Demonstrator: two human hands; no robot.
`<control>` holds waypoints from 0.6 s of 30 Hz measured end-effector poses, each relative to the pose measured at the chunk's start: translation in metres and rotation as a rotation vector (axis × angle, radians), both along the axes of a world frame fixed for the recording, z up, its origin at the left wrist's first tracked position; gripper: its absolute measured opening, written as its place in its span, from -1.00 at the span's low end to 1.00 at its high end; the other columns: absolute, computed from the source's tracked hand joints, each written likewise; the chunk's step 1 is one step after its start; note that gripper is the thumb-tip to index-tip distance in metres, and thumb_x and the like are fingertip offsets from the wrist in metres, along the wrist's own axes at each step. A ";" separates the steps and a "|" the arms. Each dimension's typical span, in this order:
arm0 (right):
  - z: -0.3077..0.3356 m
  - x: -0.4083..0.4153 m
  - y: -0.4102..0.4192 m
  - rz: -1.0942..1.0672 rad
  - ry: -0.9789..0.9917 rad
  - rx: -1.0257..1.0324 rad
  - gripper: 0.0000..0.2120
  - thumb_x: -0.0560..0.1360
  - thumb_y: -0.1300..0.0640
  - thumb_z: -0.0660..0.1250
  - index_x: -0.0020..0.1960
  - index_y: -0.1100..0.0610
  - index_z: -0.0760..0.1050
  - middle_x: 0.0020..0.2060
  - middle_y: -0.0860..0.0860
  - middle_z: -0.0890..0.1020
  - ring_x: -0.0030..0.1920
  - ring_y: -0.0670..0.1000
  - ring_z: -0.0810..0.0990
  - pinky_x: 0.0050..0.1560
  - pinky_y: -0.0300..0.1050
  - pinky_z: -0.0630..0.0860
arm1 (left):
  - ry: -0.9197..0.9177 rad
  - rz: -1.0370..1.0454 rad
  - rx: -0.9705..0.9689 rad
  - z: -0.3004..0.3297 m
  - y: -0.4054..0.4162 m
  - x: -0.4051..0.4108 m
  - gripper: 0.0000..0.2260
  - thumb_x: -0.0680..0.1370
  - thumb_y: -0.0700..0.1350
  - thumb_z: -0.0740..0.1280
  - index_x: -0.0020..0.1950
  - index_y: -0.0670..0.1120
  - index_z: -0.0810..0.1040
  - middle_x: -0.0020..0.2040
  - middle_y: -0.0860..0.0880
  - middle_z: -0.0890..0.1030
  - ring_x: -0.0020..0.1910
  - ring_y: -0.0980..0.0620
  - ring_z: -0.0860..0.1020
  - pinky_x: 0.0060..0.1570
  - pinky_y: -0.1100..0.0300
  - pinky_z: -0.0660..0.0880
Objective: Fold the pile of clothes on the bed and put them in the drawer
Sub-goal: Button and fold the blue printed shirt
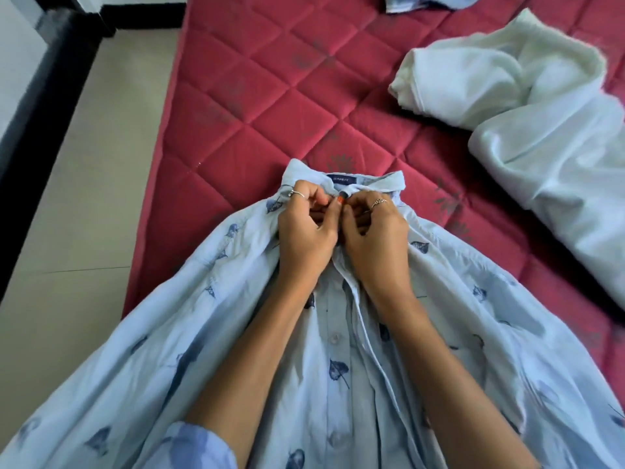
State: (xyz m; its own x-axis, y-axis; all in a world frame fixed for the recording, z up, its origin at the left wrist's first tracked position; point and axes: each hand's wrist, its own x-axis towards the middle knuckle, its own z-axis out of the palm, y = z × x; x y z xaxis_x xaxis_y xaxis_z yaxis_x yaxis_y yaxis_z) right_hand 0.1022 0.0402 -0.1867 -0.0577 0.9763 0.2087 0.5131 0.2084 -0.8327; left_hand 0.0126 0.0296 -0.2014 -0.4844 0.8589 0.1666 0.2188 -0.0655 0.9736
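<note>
Pinching the top of the placket just below the collar, the left hand (306, 228) and right hand (373, 231) hold the blue leaf-print shirt (338, 367), which lies face up at the near edge of the bed (270, 96). A button could slip its hole if the fabric bunches, I judge. The navy neck label (342, 180) is too blurred to read. White clothes (507, 96) wait far right.

I see a light-blue leaf-print shirt (169, 350) spread front-up on the mattress, collar far end; crumpled white garment (527, 106) lies right.
</note>
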 end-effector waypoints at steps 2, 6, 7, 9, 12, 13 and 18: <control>-0.002 0.001 0.003 0.025 -0.025 -0.027 -0.97 0.51 0.24 0.29 -0.09 0.18 0.51 -0.19 0.08 0.58 -0.20 0.03 0.55 -0.12 -0.05 0.52 | 0.006 -0.001 -0.033 0.003 -0.001 -0.001 -0.80 0.46 -0.14 0.35 -0.23 0.06 0.35 -0.31 0.05 0.53 -0.33 0.13 0.53 -0.22 0.18 0.51; -0.003 0.002 0.002 0.073 -0.016 -0.049 -0.94 0.55 0.21 0.23 -0.10 0.19 0.43 -0.19 0.09 0.55 -0.18 0.06 0.52 -0.13 -0.04 0.48 | 0.013 0.039 -0.125 0.012 -0.004 0.002 -0.80 0.50 -0.19 0.41 -0.22 -0.02 0.42 -0.32 0.03 0.58 -0.38 0.24 0.53 -0.29 0.37 0.45; -0.002 0.002 0.001 0.080 -0.007 -0.035 -0.94 0.55 0.23 0.23 -0.10 0.18 0.41 -0.19 0.06 0.52 -0.18 0.01 0.48 -0.13 -0.16 0.44 | 0.037 0.066 -0.150 0.016 -0.006 0.005 -0.84 0.51 -0.17 0.40 -0.21 -0.07 0.46 -0.33 0.04 0.58 -0.40 0.25 0.52 -0.32 0.43 0.41; 0.000 0.003 -0.003 0.089 0.003 0.010 -0.92 0.56 0.27 0.22 -0.11 0.16 0.38 -0.19 0.01 0.45 -0.19 -0.11 0.37 -0.16 -0.41 0.31 | 0.130 0.105 -0.187 0.021 -0.013 0.012 -0.83 0.55 -0.12 0.36 -0.22 -0.13 0.53 -0.35 0.03 0.58 -0.45 0.22 0.48 -0.38 0.44 0.33; 0.001 0.002 -0.006 0.093 0.018 0.072 -0.88 0.55 0.31 0.21 -0.12 0.15 0.34 -0.19 0.02 0.42 -0.20 -0.15 0.29 -0.12 -0.50 0.25 | 0.202 0.099 -0.202 0.024 -0.018 0.015 -0.74 0.59 -0.07 0.31 -0.23 -0.19 0.61 -0.35 -0.02 0.62 -0.46 0.16 0.44 -0.39 0.37 0.34; 0.001 0.002 -0.006 0.098 0.019 0.083 -0.87 0.55 0.32 0.21 -0.12 0.14 0.33 -0.19 0.02 0.41 -0.20 -0.15 0.28 -0.11 -0.51 0.25 | 0.172 0.095 -0.202 0.024 -0.017 0.014 -0.74 0.58 -0.07 0.31 -0.19 -0.20 0.63 -0.31 -0.03 0.65 -0.42 0.12 0.50 -0.33 0.29 0.43; -0.003 0.005 -0.006 0.103 0.037 0.086 -0.91 0.56 0.33 0.21 -0.12 0.22 0.38 -0.17 0.03 0.42 -0.18 -0.14 0.31 -0.11 -0.50 0.25 | 0.056 0.155 -0.226 0.020 -0.012 0.020 -0.80 0.56 -0.11 0.31 -0.15 -0.17 0.65 -0.26 -0.03 0.68 -0.26 -0.01 0.61 -0.16 0.06 0.54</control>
State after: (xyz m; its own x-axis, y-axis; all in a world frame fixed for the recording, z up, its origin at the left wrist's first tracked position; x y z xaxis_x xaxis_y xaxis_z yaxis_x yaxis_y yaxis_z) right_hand 0.1068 0.0338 -0.1894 -0.1478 0.9439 0.2952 0.4542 0.3299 -0.8275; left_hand 0.0323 0.0173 -0.1812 -0.6086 0.7934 0.0094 0.2635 0.1909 0.9456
